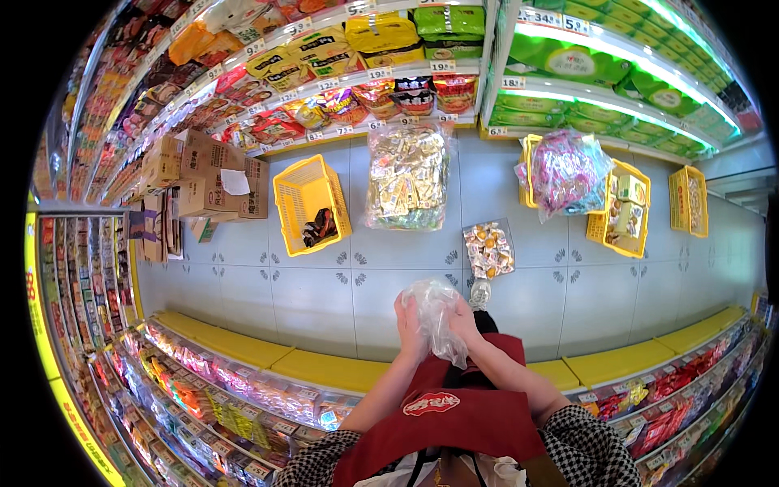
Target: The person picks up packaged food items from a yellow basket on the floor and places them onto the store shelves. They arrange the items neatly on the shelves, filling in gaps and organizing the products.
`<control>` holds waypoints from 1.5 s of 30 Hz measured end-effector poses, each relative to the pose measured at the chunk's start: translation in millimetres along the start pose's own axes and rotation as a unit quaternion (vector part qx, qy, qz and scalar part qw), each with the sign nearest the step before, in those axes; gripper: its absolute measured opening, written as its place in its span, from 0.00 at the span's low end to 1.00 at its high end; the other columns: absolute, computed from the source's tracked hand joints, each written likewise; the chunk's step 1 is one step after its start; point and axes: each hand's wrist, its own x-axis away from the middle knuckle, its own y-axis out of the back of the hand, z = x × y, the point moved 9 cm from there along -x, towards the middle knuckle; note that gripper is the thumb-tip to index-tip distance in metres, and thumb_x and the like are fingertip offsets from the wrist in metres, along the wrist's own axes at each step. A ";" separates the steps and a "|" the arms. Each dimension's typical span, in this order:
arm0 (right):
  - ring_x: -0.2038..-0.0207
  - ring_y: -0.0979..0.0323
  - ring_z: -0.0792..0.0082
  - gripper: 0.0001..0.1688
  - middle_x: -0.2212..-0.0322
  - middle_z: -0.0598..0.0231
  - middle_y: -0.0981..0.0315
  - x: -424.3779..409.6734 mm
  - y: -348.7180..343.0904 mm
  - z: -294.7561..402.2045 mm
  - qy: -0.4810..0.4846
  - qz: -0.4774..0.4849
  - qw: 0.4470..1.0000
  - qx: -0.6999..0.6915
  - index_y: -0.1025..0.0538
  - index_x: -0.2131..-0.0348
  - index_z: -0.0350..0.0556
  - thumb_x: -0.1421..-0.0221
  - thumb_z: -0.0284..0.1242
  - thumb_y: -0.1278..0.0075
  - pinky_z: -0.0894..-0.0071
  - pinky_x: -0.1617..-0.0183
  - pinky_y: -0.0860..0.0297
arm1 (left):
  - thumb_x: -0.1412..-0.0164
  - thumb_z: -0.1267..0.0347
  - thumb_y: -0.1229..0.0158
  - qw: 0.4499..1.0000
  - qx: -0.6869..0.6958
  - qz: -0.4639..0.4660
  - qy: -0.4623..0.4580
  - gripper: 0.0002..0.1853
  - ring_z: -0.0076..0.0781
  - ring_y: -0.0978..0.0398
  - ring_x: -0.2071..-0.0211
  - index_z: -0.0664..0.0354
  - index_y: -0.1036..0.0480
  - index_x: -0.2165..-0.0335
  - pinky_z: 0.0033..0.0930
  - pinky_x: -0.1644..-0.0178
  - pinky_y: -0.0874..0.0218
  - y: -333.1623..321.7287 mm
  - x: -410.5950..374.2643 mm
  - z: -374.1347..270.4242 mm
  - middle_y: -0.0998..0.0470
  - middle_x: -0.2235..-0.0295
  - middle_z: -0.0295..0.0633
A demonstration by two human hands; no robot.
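Observation:
A crumpled clear plastic bag (433,307) is held between my two hands, in front of the red apron (462,420). My left hand (410,322) grips its left side, and my right hand (464,321) grips its right side. What the bag contains, if anything, cannot be told. Just beyond my right hand, near my shoe (480,294), a clear tray of small wrapped snacks (489,249) lies on the tiled floor. Farther off, a large clear bag full of small packets (408,176) rests on the floor.
A yellow basket (286,213) with dark packets and cardboard boxes (213,176) stand at the left. On the right are yellow baskets (618,249), one under a bag of purple packets (566,170). Stocked shelves (341,76) line the far side; yellow-edged shelves (328,368) run behind me.

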 end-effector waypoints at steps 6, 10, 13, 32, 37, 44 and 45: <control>0.55 0.30 0.58 0.22 0.58 0.52 0.29 -32.8 -21.6 19.2 0.087 0.009 0.994 0.064 0.36 0.49 0.40 0.44 0.25 0.57 0.63 0.49 0.36 | 0.40 0.68 0.44 0.996 -0.032 -0.052 0.068 0.37 0.35 0.35 0.49 0.62 0.55 0.40 0.36 0.47 0.40 -18.7 9.7 -14.3 0.37 0.48 0.49; 0.47 0.37 0.60 0.34 0.49 0.55 0.35 -27.7 -77.8 51.0 0.041 0.175 0.980 0.081 0.45 0.39 0.43 0.42 0.29 0.56 0.66 0.41 0.44 | 0.40 0.70 0.44 0.995 0.032 -0.027 0.085 0.29 0.34 0.30 0.54 0.63 0.46 0.44 0.37 0.54 0.35 37.8 -35.8 -19.7 0.31 0.52 0.46; 0.45 0.38 0.66 0.43 0.40 0.58 0.48 -39.0 -109.5 17.0 -0.182 0.219 0.959 0.001 0.52 0.36 0.45 0.43 0.32 0.51 0.68 0.40 0.45 | 0.42 0.70 0.44 0.994 -0.041 -0.098 0.038 0.20 0.34 0.26 0.64 0.66 0.34 0.52 0.40 0.60 0.32 116.2 -92.0 -11.5 0.24 0.62 0.43; 0.68 0.25 0.72 0.19 0.63 0.68 0.27 -79.7 -65.6 -104.5 -0.393 -0.145 0.907 -0.050 0.31 0.52 0.49 0.44 0.31 0.51 0.74 0.68 0.31 | 0.57 0.45 0.37 0.633 -0.739 -0.186 0.140 0.56 0.56 0.34 0.48 0.51 0.57 0.37 0.49 0.47 0.39 339.2 -497.3 -212.5 0.41 0.45 0.57; 0.67 0.25 0.72 0.19 0.64 0.68 0.27 -48.0 -25.9 -135.7 -0.395 -0.215 0.892 -0.049 0.30 0.53 0.51 0.45 0.31 0.49 0.74 0.67 0.31 | 0.55 0.45 0.39 0.633 -0.758 -0.100 0.122 0.48 0.55 0.32 0.50 0.58 0.47 0.42 0.47 0.48 0.38 313.4 -520.1 -143.3 0.33 0.50 0.60; 0.71 0.26 0.77 0.19 0.69 0.71 0.28 -37.2 44.0 -186.8 -0.350 -0.259 0.900 -0.013 0.30 0.53 0.46 0.44 0.32 0.49 0.77 0.71 0.32 | 0.50 0.47 0.44 0.610 -0.731 0.255 0.170 0.33 0.50 0.29 0.52 0.62 0.29 0.55 0.43 0.48 0.39 195.1 -413.9 92.5 0.25 0.57 0.54; 0.72 0.26 0.75 0.20 0.69 0.69 0.28 -41.8 61.2 -200.6 -0.329 -0.263 0.907 0.003 0.30 0.53 0.44 0.45 0.31 0.49 0.76 0.70 0.32 | 0.50 0.46 0.44 0.596 -0.731 0.282 0.175 0.34 0.49 0.29 0.52 0.61 0.30 0.53 0.42 0.48 0.39 175.3 -390.6 121.2 0.25 0.56 0.54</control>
